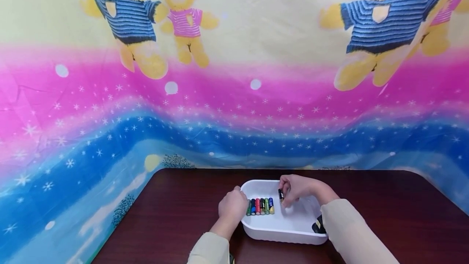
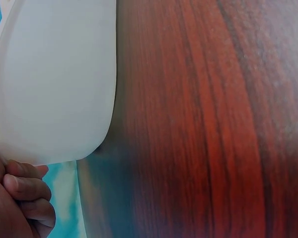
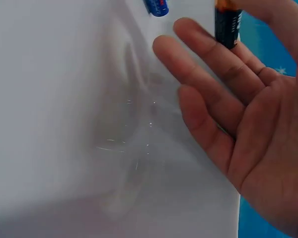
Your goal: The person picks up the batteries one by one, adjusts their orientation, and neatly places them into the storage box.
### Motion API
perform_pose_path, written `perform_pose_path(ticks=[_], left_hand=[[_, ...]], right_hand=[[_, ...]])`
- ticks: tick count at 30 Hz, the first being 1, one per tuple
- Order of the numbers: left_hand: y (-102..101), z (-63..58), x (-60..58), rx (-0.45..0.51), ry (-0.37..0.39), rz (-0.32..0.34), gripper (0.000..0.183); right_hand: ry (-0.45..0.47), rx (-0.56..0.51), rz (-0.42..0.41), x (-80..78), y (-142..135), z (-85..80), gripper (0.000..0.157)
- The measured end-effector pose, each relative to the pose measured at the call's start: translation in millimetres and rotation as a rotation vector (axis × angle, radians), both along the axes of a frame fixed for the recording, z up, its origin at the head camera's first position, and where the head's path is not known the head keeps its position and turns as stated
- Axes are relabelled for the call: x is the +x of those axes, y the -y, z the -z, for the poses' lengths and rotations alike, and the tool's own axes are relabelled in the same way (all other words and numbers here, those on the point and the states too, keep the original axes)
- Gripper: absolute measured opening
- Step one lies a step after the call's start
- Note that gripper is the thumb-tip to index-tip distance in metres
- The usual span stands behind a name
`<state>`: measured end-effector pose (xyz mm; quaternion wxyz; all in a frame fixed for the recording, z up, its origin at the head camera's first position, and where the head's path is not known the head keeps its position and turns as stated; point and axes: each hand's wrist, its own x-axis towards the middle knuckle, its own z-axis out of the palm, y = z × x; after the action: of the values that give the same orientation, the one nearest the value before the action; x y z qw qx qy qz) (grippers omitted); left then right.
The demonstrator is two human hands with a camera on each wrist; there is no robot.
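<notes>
In the head view, my right hand [image 1: 298,188] pinches a black battery [image 1: 281,195] above the far part of a white plastic tray [image 1: 283,237]. The right wrist view shows that battery [image 3: 227,29] between thumb and fingers, its top an orange colour, with the other fingers spread loosely. Several batteries [image 1: 257,207] in red, blue, green and black lie side by side in a row at the tray's left. A blue battery [image 3: 158,7] shows at the upper edge of the right wrist view. My left hand [image 1: 232,205] grips the tray's left rim, fingers curled at its edge.
The tray stands on a dark reddish-brown wooden table [image 1: 176,215]. Behind the table hangs a colourful cloth [image 1: 234,113] printed with bears and snowflakes. A black item [image 1: 318,225] shows beside the right sleeve, over the tray's near right corner.
</notes>
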<state>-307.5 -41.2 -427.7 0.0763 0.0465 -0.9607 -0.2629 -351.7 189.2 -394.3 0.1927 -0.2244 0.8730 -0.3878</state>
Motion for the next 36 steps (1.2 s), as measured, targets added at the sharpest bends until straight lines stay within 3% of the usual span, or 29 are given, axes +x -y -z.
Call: perform_pose_path(ticks=[7,18,24,30,36], left_hand=[[2,1.7,0.5,0.001,-0.031,0.012,0.033],[3,4.2,0.9,0.033,-0.047,0.004,0.031],[2,5.0,0.9,0.040,-0.046,0.001,0.031],[2,5.9,1.9,0.051,-0.036,-0.010,0.032],[1,5.3,2.8,0.061,-0.050,-0.005,0.032]], right_hand=[[-0.021,-0.001,-0.031,-4.1,0,6.3,0.045],[-0.131,0.246,0.029,-5.0,15,19.5,0.041],[-0.176,0.264,0.030,-2.6,18,21.6,0.044],[-0.227,0.323,-0.031,-0.1,23,22.7,0.046],[-0.202,0.325,-0.041,-0.4,25,21.9,0.046]])
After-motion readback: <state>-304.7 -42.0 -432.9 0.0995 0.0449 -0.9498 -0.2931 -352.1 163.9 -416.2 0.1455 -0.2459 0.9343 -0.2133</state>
